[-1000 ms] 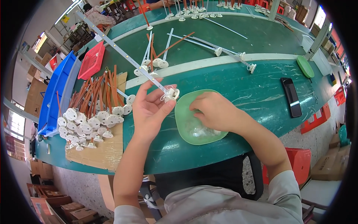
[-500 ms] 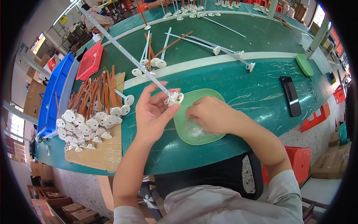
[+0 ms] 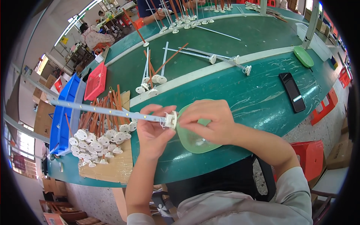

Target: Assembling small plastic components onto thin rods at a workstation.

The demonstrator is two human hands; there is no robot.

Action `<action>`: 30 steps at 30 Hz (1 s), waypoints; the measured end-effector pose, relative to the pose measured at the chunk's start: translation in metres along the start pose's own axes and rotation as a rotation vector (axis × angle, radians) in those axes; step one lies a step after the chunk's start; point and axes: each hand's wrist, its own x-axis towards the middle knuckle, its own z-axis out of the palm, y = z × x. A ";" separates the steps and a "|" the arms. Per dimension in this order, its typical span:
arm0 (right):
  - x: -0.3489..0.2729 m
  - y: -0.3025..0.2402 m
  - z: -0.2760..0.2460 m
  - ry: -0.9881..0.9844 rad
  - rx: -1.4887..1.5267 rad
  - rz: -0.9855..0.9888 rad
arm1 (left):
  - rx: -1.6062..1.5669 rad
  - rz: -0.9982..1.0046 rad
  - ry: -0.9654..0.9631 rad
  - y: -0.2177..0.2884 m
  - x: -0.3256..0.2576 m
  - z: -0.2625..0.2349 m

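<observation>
My left hand (image 3: 152,140) is closed around the end of an LED light strip (image 3: 100,109), a narrow silvery bar with small yellow diodes. A white round base (image 3: 171,120) with thin wires sits on that end. The strip lies nearly level, pointing left, and the base faces right. Thumb and fingertips of my right hand (image 3: 213,122) are pinched close by the base; whatever they hold is too small to make out. Below my right hand stands a light green dish (image 3: 200,150) with small clear or shiny bits inside, partly hidden by the hand.
On cardboard (image 3: 122,163) at left lies a pile of strips with white bases (image 3: 90,144). Behind it are a blue tray (image 3: 60,127) and a red basket (image 3: 96,80). More strips lie across the table; a black phone (image 3: 291,92) is at right. A co-worker's hand (image 3: 161,14) shows opposite.
The strip has swung from slanting up-left to nearly level, turning its base toward the right. My right hand has come up out of the green dish to the base. The view has shifted slightly.
</observation>
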 end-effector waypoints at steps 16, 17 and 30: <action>-0.005 -0.003 0.009 0.082 0.149 0.000 | -0.081 0.020 -0.033 -0.005 -0.004 -0.003; -0.006 -0.004 0.010 0.071 0.146 0.009 | -0.084 0.022 -0.029 -0.005 -0.005 -0.003; -0.001 0.003 0.005 -0.009 -0.133 -0.247 | -0.026 0.020 0.022 -0.003 -0.001 -0.007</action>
